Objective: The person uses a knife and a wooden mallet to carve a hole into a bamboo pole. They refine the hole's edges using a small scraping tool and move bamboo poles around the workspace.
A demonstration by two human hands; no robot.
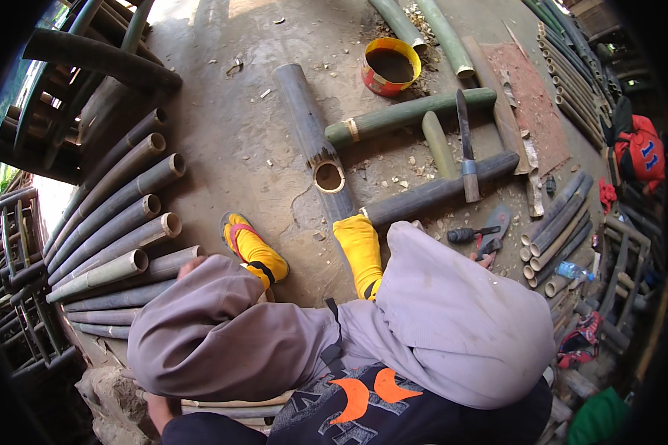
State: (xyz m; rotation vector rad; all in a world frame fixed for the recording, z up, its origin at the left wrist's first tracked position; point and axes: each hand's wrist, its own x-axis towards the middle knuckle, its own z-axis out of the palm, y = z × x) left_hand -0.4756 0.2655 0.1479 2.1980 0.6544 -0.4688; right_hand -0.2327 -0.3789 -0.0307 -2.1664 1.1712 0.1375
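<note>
A dark bamboo pole (295, 100) with a round hole cut in its side lies on the floor ahead of me, my right yellow sock (358, 248) pressed on its near end. A green bamboo pole (423, 113) and a dark pole (441, 188) reach right from it. A short pale-green piece stands between them, with a long knife (465, 141) across their right ends. Past my right knee, my right hand (486, 259) is closed at a dark drill-like tool (464, 235). My left hand (191, 268) is mostly hidden behind my left knee, beside stacked poles (147, 230).
A yellow and red bucket (391, 67) of dark contents stands ahead. A sandal (501, 219) lies by the tool. Bamboo frames (104, 59) stand far left; cut poles (557, 226), a plastic bottle (574, 271) and red cloth (638, 152) lie right. Chips litter the floor.
</note>
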